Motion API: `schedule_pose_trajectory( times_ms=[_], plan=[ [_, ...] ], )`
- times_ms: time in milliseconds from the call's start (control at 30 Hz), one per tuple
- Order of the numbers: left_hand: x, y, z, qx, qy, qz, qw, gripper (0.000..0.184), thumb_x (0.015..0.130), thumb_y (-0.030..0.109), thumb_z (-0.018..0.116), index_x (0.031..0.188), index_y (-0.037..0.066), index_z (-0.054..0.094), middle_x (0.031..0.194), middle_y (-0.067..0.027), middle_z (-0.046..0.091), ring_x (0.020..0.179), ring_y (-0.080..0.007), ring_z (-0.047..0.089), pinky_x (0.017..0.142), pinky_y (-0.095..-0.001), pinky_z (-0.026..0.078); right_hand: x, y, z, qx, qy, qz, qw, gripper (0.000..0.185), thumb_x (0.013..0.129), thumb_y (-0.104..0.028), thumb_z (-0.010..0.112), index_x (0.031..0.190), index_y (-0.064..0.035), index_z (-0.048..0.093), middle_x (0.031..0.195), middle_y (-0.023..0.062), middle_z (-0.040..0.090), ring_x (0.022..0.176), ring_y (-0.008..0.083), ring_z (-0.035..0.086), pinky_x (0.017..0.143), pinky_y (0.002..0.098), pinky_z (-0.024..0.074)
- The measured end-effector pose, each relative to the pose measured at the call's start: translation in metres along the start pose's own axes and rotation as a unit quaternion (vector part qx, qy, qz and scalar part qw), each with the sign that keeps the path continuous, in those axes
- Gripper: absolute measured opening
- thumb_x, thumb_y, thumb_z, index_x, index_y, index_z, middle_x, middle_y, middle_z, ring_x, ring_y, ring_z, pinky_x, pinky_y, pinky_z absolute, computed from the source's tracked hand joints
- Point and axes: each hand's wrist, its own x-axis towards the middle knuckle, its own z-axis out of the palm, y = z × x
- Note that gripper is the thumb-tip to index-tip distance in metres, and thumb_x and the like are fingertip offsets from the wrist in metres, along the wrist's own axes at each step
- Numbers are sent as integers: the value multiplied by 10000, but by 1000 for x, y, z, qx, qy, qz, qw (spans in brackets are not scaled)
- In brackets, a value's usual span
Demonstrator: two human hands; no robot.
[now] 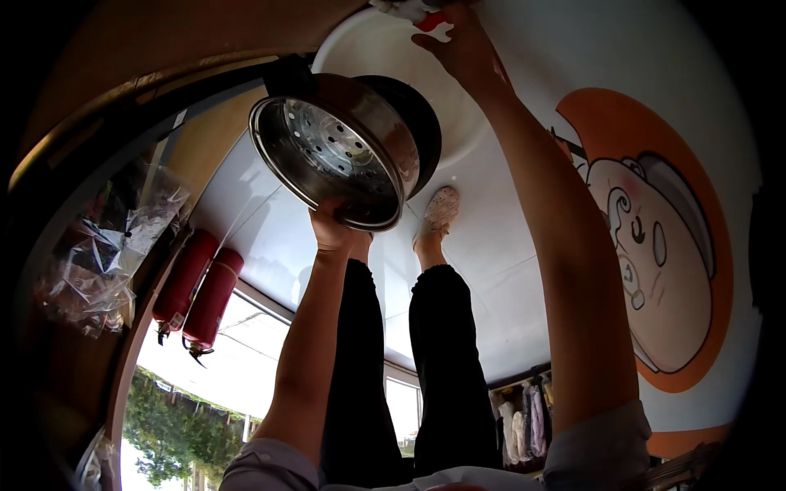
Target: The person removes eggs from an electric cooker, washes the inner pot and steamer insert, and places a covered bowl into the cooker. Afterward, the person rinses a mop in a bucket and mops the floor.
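Note:
My left hand [330, 226] grips the lower rim of a shiny steel steamer pan [340, 155], which is tilted so that its perforated inner plate shows. A dark round piece [422, 123] sits right behind the pan. Up at the top edge, my right hand [471, 53] has its thumb and fingers around a small red and white item [431, 21]; what it is cannot be made out. Beyond both hands is a large white round basin [372, 51], partly hidden by the pan.
Two red fire extinguishers [187, 278] and crinkled clear plastic wrapping [106, 254] are at the left. A cartoon face on an orange shape [655, 254] covers the right wall. A speckled shoe [443, 209] stands on the pale floor. Hanging items [524, 425] show low down.

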Motion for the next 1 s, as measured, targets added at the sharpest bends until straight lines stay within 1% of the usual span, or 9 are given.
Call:
schedule_pose_trajectory(
  times_ms=[100, 133, 200, 300, 433, 500, 567, 700, 1000],
  plan=[
    [1, 3, -13, 40, 10, 17, 999, 296, 774, 185, 452, 840, -56, 612, 884, -160, 618, 864, -268, 588, 833, -360, 459, -40, -26, -8, 94, -81, -18, 992, 383, 701, -146, 778, 978, -25, 543, 941, 90, 583, 880, 188, 624, 759, 289, 538],
    [-1, 6, -12, 16, 22, 26, 999, 288, 778, 158, 433, 900, -38, 605, 912, -155, 618, 866, -265, 590, 821, -348, 465, -57, -33, -10, 161, -80, -14, 984, 335, 712, -110, 739, 978, -47, 545, 969, 90, 565, 878, 267, 597, 751, 321, 513],
    [-3, 9, -23, 12, -21, 61, 998, 273, 810, 153, 438, 965, -26, 572, 924, -138, 611, 852, -251, 590, 779, -338, 484, -92, -45, -25, 202, -85, -12, 976, 387, 707, -15, 687, 1057, -42, 526, 1007, 123, 546, 884, 273, 597, 750, 312, 518],
    [-13, 19, -19, -7, -40, 86, 995, 242, 794, 80, 488, 1010, -4, 557, 931, -106, 607, 835, -225, 588, 756, -319, 490, -139, -68, -69, 171, -103, 10, 980, 423, 717, 56, 656, 1104, -38, 515, 1098, 115, 545, 926, 279, 608, 775, 311, 539],
    [-3, 19, -24, 131, -106, 192, 967, 292, 694, -22, 520, 980, -7, 576, 962, -89, 609, 863, -199, 575, 791, -303, 465, -166, -75, -115, 82, -111, -3, 990, 357, 732, 77, 643, 1052, 7, 502, 1092, 140, 561, 888, 208, 624, 768, 275, 537],
    [-11, 31, 1, 193, -154, 250, 936, 320, 668, -36, 522, 981, -14, 581, 981, -84, 609, 885, -190, 570, 805, -297, 456, -172, -74, -129, 66, -110, 6, 992, 307, 743, 60, 634, 1018, 3, 510, 1081, 145, 572, 882, 238, 621, 748, 289, 527],
    [-24, 45, 26, 117, -174, 188, 960, 380, 672, 0, 526, 1049, -28, 561, 1012, -79, 607, 933, -181, 562, 837, -289, 448, -175, -75, -140, 10, -137, -22, 990, 299, 733, 62, 631, 1001, -11, 520, 1081, 145, 575, 906, 267, 609, 762, 304, 516],
    [-24, 49, 42, 98, -208, 202, 952, 452, 667, 20, 529, 1116, -30, 530, 1029, -73, 603, 953, -177, 559, 856, -288, 442, -179, -84, -152, 10, -149, -10, 989, 318, 779, 11, 606, 1071, -79, 522, 1099, 133, 572, 981, 306, 583, 781, 363, 526],
    [-16, 45, 39, 109, -226, 187, 950, 464, 682, -11, 527, 1145, -16, 508, 1037, -78, 601, 939, -186, 564, 845, -297, 450, -185, -80, -164, -26, -159, -30, 987, 314, 769, 13, 612, 1057, -77, 528, 1086, 119, 577, 977, 293, 575, 766, 358, 531]
  ],
)
